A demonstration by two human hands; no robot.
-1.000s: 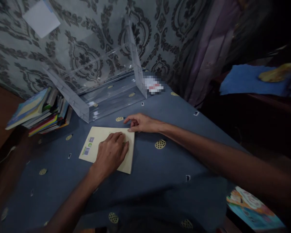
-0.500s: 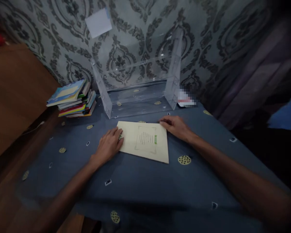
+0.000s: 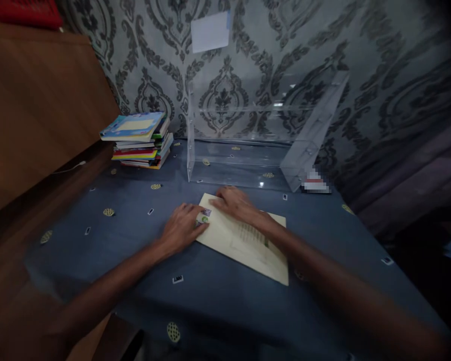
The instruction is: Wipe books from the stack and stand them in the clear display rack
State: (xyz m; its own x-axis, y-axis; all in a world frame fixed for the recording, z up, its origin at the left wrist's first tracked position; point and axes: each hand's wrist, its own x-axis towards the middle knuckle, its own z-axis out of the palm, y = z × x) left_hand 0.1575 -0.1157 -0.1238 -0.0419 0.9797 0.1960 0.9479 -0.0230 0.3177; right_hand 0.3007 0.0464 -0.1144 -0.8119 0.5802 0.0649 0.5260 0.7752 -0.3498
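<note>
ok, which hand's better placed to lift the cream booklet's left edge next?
Left, I'd say: the left hand lies across that edge of the cream booklet, thumb over its cover. The right hand is by the far edge, its forearm crossing over the booklet.

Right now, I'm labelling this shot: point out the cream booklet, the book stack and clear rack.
Cream booklet point(image 3: 244, 243), head view: printed face, near middle.
Book stack point(image 3: 137, 144), head view: front edges, midway up.
Clear rack point(image 3: 311, 134), head view: right side panel.

Left hand point(image 3: 182, 228), right hand point(image 3: 235, 203) on cream booklet point(image 3: 244, 245), near one end; clear rack point(image 3: 311, 138) behind, book stack point(image 3: 141, 143) left.
</note>
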